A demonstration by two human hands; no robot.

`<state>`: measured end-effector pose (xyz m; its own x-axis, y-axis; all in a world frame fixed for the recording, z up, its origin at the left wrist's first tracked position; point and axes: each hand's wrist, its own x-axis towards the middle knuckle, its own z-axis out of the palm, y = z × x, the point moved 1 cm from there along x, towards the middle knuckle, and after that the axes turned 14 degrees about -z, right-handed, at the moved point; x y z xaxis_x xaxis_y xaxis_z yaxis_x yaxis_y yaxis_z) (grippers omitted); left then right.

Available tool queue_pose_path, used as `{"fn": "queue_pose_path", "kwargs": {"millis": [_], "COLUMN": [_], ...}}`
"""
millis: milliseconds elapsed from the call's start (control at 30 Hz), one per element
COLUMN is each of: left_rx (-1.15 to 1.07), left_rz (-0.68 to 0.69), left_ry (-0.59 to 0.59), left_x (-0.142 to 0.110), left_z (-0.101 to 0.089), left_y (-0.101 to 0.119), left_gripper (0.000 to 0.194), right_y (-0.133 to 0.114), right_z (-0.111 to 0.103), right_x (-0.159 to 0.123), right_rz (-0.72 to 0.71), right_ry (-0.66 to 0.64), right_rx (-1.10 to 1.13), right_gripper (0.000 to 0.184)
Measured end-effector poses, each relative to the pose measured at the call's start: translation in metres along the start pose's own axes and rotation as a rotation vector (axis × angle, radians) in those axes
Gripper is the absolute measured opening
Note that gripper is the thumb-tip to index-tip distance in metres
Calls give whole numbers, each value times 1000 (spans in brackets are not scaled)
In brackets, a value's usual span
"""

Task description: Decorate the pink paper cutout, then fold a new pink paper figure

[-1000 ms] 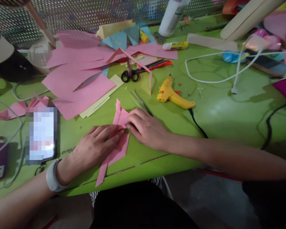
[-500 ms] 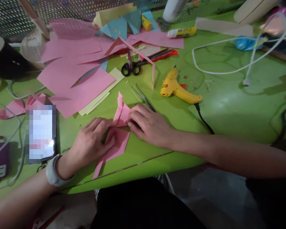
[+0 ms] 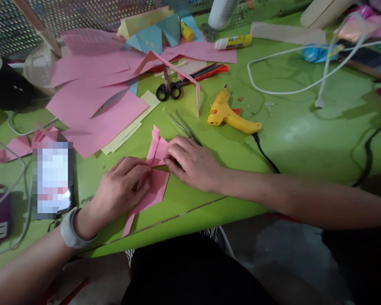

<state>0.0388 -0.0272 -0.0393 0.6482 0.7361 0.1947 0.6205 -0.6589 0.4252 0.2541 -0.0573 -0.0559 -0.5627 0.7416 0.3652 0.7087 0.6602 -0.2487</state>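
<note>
A folded piece of pink paper lies near the front edge of the green table, a narrow strip of it pointing toward me. Its upper part, creased and narrowing to a small tip, rises between my hands. My left hand pinches the paper at its middle, thumb and fingers close together. On the right side of the upper part, the fingertips of my right hand grip the edge. Just behind the right hand lie metal tweezers, partly covered by it.
A yellow glue gun with a black cord lies right of centre. Behind are black-handled scissors, a red-and-black cutter, glue sticks and pink sheets. A phone lies at left, a white cable at right.
The whole view has shifted slightly. My left thumb has drawn in closer to its fingers on the pink paper. The right hand keeps its place at the paper's edge.
</note>
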Motion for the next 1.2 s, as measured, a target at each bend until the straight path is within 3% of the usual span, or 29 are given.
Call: {"fn": "queue_pose_path", "kwargs": {"millis": [400,1000,1200], "left_rx": [262,385,358], "left_rz": [231,200,200], "left_ry": [66,12,24], "left_x": [-2,-1,-1], "left_z": [-3,3,3], "left_y": [6,6,6], "left_gripper": [22,33,27], "right_y": [1,0,2], "right_z": [3,0,-8], "right_x": [1,4,-5], "right_rz": [20,106,52], "right_ry": [-26,-72,76], "right_rx": [-56,68,181], "right_gripper": [22,17,17]}}
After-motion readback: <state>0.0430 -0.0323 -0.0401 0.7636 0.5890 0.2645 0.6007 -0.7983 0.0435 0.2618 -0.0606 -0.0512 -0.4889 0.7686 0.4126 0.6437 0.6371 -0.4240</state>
